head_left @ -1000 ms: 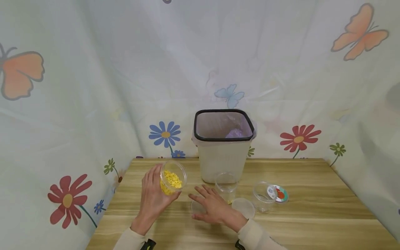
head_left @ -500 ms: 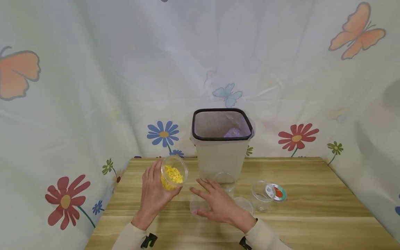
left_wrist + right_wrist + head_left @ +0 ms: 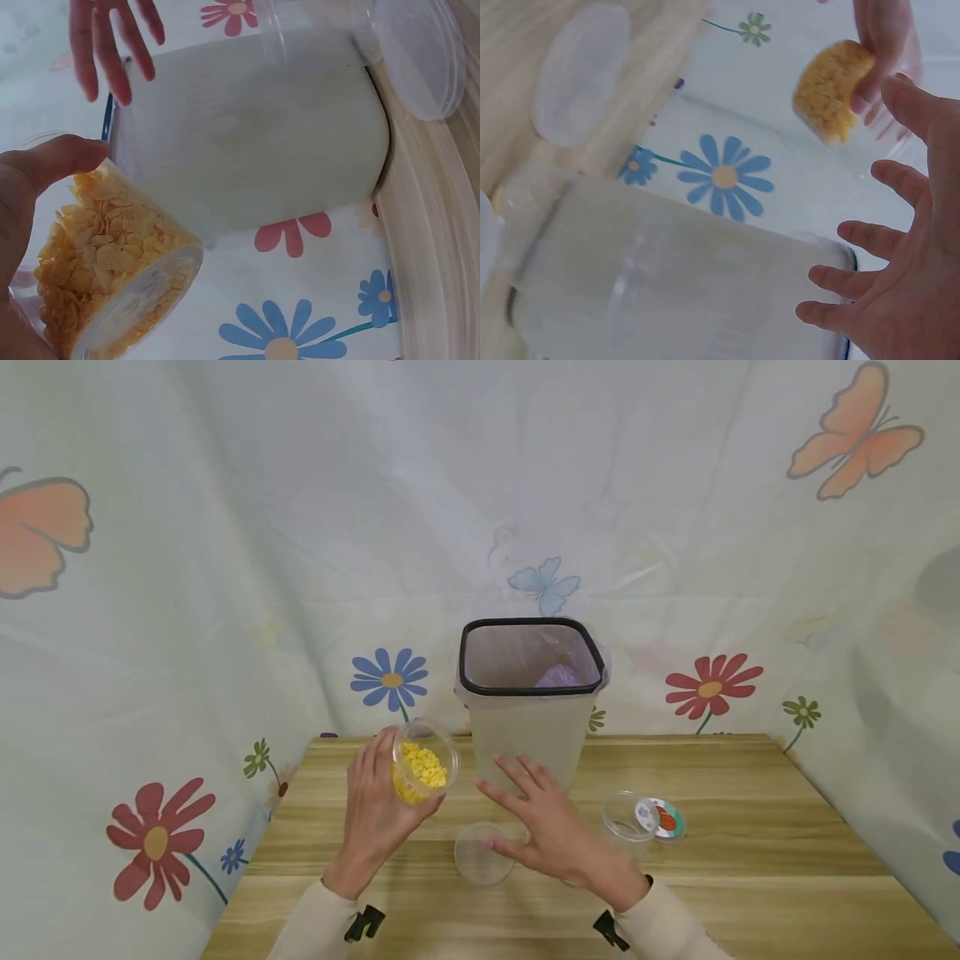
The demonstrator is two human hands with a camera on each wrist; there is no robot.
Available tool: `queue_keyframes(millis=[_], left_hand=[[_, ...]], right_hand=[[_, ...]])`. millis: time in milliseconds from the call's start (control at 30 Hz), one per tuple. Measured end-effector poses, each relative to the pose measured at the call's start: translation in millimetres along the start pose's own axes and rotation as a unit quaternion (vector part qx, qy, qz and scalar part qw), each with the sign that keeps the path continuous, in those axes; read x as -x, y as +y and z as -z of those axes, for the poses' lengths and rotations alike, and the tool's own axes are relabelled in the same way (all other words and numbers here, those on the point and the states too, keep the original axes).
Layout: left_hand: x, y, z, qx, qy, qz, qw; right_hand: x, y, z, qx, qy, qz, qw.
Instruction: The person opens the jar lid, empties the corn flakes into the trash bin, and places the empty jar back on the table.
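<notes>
My left hand (image 3: 381,806) grips a clear plastic jar (image 3: 161,307) from its left side, raised above the table and tilted, its mouth uncovered. Yellow corn flakes (image 3: 423,767) fill much of the jar. Spread and holding nothing, the fingers of my right hand (image 3: 558,831) hover over the table in front of the waste bin (image 3: 525,718). A round translucent lid (image 3: 477,862) lies just left of that hand. Behind the hand, an upright clear container (image 3: 536,217) is mostly hidden in the head view but shows in the right wrist view.
The bin has a black rim and a thin purple liner bag (image 3: 557,677). Another clear container (image 3: 622,827) stands at the right, beside a colourful printed disc (image 3: 672,820). A second pale lid (image 3: 486,240) shows partly in the right wrist view. Patterned curtain (image 3: 300,527) encloses the wooden table.
Both hands have risen, the right one lifting off the lid area and shifting right. The jar has gone up and slightly right with the left hand.
</notes>
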State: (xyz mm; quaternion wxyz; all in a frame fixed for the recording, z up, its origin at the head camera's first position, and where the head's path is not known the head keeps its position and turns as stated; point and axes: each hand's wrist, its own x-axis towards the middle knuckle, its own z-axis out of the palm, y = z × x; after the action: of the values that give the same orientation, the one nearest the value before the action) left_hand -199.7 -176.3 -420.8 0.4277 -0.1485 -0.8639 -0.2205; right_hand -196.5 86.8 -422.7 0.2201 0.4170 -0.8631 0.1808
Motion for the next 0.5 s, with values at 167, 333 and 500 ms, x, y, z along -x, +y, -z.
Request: queue_keyframes(millis=[167, 333, 500], left_hand=[[-6.9, 5.0, 0.7, 0.006, 0.000, -0.009, 0.9999], [-13.3, 9.0, 0.6, 0.008, 0.001, -0.013, 0.9999], [-22.7, 14.6, -0.1, 0.008, 0.008, -0.025, 0.9996]], right_hand=[[0.3, 2, 19, 0.012, 0.021, -0.004, 0.9997], [-1.9, 4, 32, 0.015, 0.045, -0.006, 0.9989], [-6.3, 9, 47, 0.013, 0.065, -0.010, 0.9978]])
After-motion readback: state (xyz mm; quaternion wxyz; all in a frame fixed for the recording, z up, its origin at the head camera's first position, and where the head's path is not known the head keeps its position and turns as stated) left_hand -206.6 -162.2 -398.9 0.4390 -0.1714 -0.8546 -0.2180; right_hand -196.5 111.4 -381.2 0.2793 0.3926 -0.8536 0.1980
